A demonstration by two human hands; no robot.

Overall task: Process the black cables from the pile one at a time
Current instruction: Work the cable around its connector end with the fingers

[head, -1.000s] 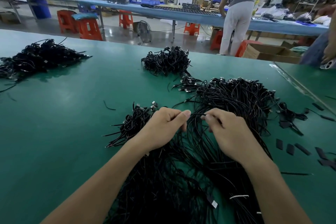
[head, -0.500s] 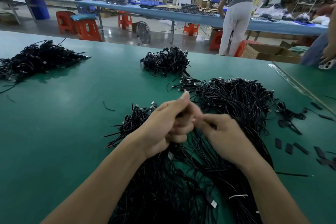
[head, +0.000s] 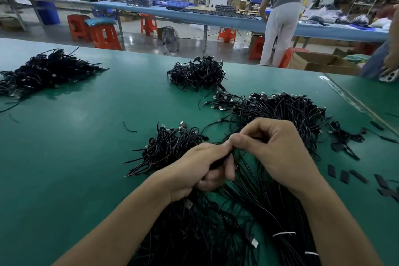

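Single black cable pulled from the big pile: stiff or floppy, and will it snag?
Probably floppy: strands in the pile curve and sag loosely below the left hand and right hand. Likely light: a finger pinch alone holds the cable. Snagging seems likely, since strands cross densely and connector ends could catch.
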